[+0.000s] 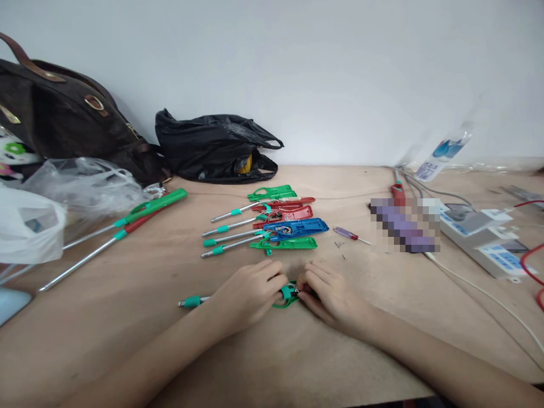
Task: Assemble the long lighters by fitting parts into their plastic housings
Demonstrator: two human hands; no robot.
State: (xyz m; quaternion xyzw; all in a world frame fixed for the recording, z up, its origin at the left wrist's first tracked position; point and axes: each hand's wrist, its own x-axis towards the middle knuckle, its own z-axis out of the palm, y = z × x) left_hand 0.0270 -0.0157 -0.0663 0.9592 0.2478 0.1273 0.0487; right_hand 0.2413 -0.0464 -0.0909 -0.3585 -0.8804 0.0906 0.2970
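Note:
A green long-necked gas lighter lies near the front of the table, its casing opened so that inner parts show. My left hand is closed over its middle, where the metal tube meets the handle. The teal-collared tube end sticks out to the left beneath my wrist. My right hand pinches at the handle end, fingertips by the trigger area; the exact part between them is hidden. Just beyond my hands lie several opened lighters, among them a blue one, a red one and a green casing half.
A small screwdriver and loose screws lie right of the lighters. Two whole lighters rest at left by plastic bags. A black bag stands behind; a power strip, cables and a bottle are at right.

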